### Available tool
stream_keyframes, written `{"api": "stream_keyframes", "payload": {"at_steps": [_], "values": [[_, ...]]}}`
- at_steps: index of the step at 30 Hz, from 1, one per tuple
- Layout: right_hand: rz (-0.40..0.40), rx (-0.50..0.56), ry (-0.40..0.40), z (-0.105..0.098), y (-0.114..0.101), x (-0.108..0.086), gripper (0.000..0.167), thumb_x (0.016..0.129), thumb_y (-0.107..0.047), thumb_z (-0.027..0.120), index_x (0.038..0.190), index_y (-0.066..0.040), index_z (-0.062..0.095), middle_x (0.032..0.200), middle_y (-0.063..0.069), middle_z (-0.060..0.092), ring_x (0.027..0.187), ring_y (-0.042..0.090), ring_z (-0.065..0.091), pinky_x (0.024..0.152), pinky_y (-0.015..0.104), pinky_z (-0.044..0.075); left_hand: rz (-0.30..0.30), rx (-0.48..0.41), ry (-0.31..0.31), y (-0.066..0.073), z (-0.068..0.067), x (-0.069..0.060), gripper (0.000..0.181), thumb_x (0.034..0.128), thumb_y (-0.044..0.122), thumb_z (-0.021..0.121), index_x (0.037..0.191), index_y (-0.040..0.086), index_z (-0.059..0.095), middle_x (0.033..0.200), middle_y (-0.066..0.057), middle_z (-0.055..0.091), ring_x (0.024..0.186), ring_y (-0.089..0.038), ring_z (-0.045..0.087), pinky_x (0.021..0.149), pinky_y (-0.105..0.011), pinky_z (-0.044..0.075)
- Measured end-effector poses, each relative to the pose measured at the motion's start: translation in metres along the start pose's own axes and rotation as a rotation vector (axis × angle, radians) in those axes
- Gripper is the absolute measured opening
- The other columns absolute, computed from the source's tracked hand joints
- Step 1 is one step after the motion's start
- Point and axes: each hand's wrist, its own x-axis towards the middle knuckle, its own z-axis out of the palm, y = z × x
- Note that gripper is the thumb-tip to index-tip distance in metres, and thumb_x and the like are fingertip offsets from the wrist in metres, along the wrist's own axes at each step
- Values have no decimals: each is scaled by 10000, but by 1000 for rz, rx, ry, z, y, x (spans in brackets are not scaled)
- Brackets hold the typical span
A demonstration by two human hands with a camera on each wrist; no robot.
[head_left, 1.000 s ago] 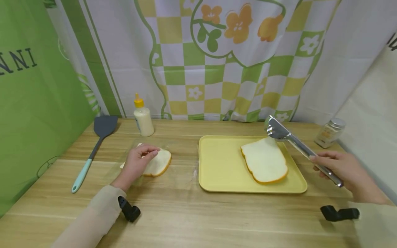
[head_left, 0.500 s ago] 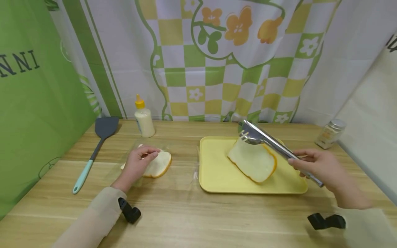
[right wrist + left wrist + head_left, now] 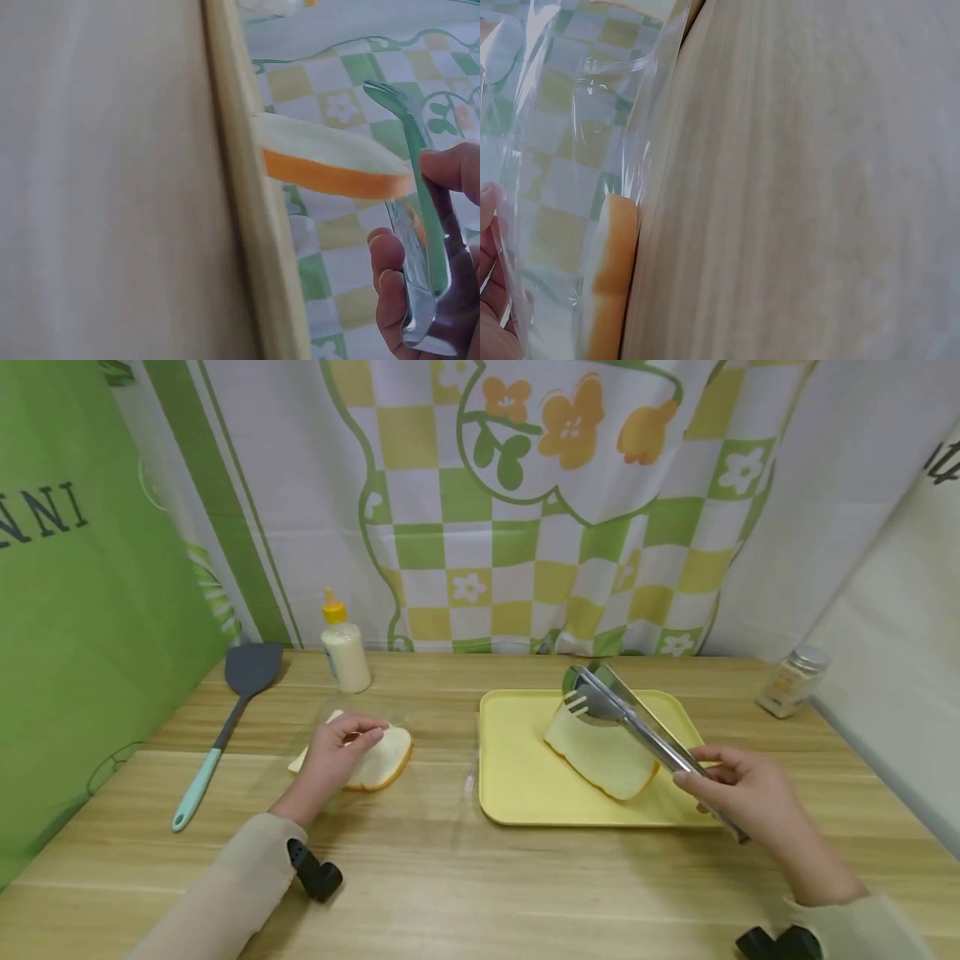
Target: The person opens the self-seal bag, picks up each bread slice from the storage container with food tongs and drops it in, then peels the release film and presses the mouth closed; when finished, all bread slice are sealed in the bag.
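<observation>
Bread slice (image 3: 603, 756) shifted left on yellow tray (image 3: 510, 764); tongs (image 3: 651, 738) moved left, spread wider.

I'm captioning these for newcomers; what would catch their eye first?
Probably the bright yellow tray, right of centre in the head view, where the right hand holds metal tongs at a bread slice. Next, the green-and-yellow checked cloth with orange flowers, hanging behind the table.

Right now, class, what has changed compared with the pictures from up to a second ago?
The right hand, gripping the tongs throughout, has moved left; the tongs' arms now stand apart. The bread slice on the tray has slid left and turned. The left hand stays at the plastic bag; the spatula, bottle and jar stay put.
</observation>
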Motion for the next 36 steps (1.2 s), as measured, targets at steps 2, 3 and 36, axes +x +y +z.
{"api": "stream_keyframes", "payload": {"at_steps": [2,3,36], "values": [[-1,-17,-19,5,2,-2,505,848,-321,673,1207,13,548,714,64,642,589,97,537,493,267,414,-9,0,-3,0,0,0,126,875,82,629,957,18,699,944,-126,678,857,-61,534,768,-256,446],[-3,-32,-27,7,3,-3,510,840,-324,681,1202,12,554,697,57,625,583,99,520,490,263,406,-14,1,-5,-1,1,0,127,876,86,628,959,20,699,948,-124,677,862,-70,535,771,-259,445],[-443,-122,-18,32,-32,27,134,794,-137,727,904,-111,656,632,-43,515,466,12,345,412,211,336,-23,3,-24,2,0,1,134,885,91,618,969,23,697,958,-117,667,907,-144,550,811,-318,457]]}}
